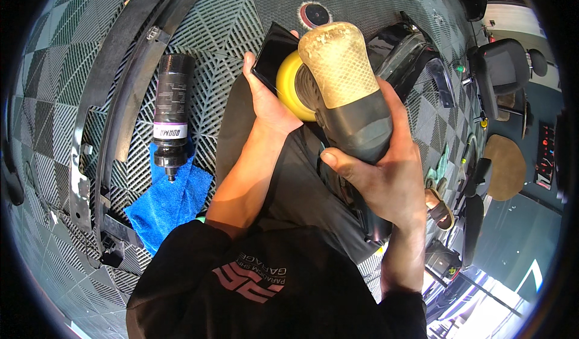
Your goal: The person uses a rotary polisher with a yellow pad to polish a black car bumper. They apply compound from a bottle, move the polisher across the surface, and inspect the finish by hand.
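My right hand (392,170) is wrapped round the body of a polisher (347,74), thumb on the near side. The tool has a worn, pale textured head cover and a black body. Its round yellow foam pad (289,86) rests against a small glossy black panel (274,48). My left hand (269,101) grips that panel from the left, with fingertips showing at its upper edge and the other fingers hidden behind it. The panel and tool are above my lap, over dark trousers (277,188).
Left of me, a black bottle (172,98) lies on its side, nozzle over a blue cloth (172,206). Long dark bumper strips (123,92) lie beyond. Ahead are a round bristled brush (315,15) and a glossy black car part (416,53). A wheeled seat (500,68) stands right.
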Action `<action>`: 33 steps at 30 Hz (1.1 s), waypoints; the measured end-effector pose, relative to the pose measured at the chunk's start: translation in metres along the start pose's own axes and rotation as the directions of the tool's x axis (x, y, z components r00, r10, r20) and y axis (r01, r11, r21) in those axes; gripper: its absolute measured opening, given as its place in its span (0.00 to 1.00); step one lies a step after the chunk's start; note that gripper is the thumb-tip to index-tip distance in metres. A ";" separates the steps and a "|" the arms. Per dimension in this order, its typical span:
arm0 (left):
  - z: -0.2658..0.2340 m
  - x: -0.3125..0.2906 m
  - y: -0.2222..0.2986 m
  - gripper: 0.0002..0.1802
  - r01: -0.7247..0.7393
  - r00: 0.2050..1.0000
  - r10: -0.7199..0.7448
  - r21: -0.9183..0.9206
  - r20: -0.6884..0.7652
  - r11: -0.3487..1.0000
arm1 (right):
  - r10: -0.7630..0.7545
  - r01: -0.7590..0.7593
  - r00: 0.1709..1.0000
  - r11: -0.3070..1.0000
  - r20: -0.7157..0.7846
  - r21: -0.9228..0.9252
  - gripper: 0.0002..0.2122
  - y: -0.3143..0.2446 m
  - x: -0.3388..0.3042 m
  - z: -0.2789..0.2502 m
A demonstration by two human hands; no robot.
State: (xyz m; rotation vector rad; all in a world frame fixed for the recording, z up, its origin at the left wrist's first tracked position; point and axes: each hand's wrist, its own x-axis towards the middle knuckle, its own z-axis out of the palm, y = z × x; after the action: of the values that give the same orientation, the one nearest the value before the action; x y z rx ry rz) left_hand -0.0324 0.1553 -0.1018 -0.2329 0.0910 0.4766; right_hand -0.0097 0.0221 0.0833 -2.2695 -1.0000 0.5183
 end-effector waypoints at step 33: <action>-0.015 0.003 0.009 0.53 0.168 0.957 -0.107 -0.213 0.268 0.963 | -0.006 -0.002 0.993 0.998 0.115 0.067 0.49 -0.009 0.018 -0.003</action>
State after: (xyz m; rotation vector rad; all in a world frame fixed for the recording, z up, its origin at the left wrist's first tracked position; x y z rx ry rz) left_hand -0.0342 0.1608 -0.1182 -0.4041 -0.2336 0.3731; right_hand -0.0015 0.0397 0.0894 -2.1997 -1.0254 0.6788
